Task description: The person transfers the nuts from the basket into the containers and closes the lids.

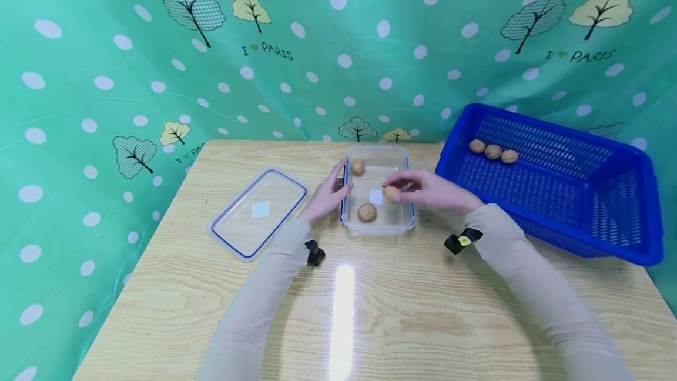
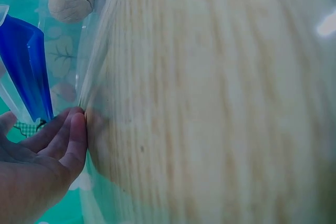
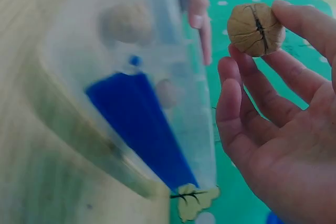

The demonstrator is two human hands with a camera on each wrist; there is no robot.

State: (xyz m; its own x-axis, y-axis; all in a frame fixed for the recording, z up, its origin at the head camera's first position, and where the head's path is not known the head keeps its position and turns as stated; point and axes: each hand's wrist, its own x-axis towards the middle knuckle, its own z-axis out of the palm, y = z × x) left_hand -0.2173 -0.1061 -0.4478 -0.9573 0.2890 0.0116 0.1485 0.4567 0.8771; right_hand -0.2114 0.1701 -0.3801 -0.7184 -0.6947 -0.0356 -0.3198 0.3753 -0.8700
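Walnut (image 1: 390, 193) in right hand (image 1: 431, 189), thumb-to-fingertip, over the container (image 1: 379, 229) (left hand (image 1: 327, 197) wide against its side).

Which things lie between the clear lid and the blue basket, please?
The head view shows the clear container there, with two walnuts lying inside, plus the left hand touching its side and the right hand holding another walnut.

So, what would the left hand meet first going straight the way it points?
The left hand would first meet the clear, rectangular plastic container at its left side; it seems touching, though depth is unclear.
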